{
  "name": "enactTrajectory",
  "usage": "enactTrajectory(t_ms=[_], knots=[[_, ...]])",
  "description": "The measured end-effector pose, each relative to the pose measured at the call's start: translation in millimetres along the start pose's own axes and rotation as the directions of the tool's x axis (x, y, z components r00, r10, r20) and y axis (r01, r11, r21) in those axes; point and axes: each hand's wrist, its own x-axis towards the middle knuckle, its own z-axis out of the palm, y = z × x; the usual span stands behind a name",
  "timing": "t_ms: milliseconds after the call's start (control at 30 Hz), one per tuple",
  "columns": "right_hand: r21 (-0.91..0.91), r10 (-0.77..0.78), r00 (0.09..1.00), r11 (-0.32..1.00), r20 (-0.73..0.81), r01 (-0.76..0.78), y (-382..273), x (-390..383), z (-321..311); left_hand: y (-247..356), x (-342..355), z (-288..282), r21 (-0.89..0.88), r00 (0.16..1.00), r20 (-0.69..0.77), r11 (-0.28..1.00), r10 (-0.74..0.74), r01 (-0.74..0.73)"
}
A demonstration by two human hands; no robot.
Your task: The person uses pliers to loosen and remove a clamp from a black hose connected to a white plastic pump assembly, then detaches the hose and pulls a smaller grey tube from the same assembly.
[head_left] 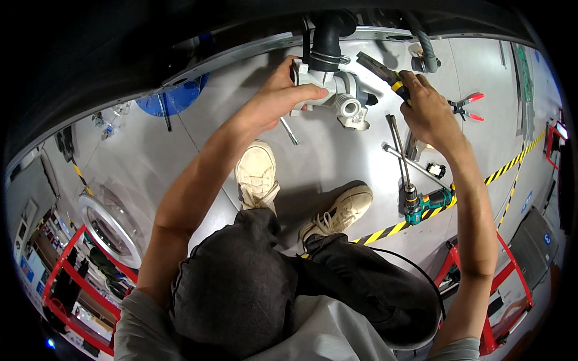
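Note:
A white plastic pump housing [322, 90] with a round spout hangs below a black rubber hose [326, 45]. A wire spring clamp [327, 58] sits around the hose where it meets the housing. My left hand [288, 94] is closed around the housing's left side, thumb across its front. My right hand [428, 108] is wrapped around the yellow and black handles of pliers [380, 68]. The dark jaws point up and left, toward the clamp but apart from it. My palm hides part of the handles.
On the floor lie a teal cordless drill [421, 203] with a long bit, a metal bar [415, 161] and red-handled pliers [467, 108]. A blue round object [174, 98] is at the left. A grey corrugated hose [425, 45] hangs at upper right. Yellow-black tape [388, 231] crosses the floor.

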Motion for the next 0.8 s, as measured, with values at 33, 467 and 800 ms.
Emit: enactTrajectory(t_ms=[33, 467, 800], knots=[[0.007, -0.019, 0.999, 1.0, -0.03, 0.02, -0.3, 0.8, 1.2, 1.0, -0.3, 0.3, 0.005, 1.0, 0.0, 1.0, -0.004, 0.004], [0.025, 0.059, 0.974, 0.998, 0.218, -0.066, -18.9, 14.8, -9.0, -3.0, 1.4, 4.3, 0.043, 0.998, -0.058, 0.999, 0.027, -0.024], [0.023, -0.067, 0.994, 0.998, 0.085, 0.066, -14.8, 10.2, -5.4, -3.6, 2.9, 5.0, 0.023, 0.997, -0.045, 0.998, 0.058, -0.057]])
